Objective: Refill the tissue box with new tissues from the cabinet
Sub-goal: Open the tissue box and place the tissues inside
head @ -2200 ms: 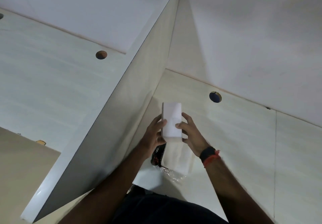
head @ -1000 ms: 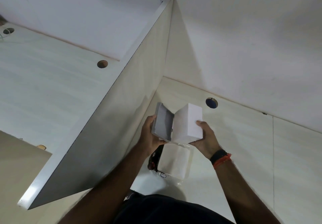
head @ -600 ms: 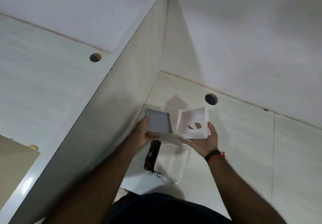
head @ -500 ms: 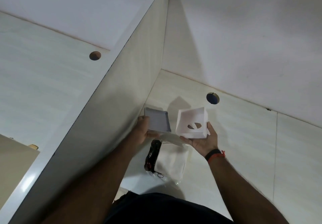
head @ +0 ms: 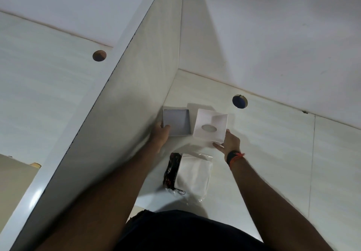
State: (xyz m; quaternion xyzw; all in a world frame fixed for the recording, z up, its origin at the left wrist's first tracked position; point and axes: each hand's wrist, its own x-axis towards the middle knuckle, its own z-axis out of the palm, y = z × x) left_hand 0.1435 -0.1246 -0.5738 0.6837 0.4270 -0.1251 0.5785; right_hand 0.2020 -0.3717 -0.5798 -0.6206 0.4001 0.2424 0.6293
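Dim, soft light; wide-angle bend at edges; slight overall blur.

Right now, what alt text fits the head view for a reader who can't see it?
Two bare hands rest a two-part white tissue box on a pale desk: the left hand holds the empty tray, the right hand the lid with an oval slot. A plastic-wrapped tissue pack lies nearer the person, beside a tall white partition.
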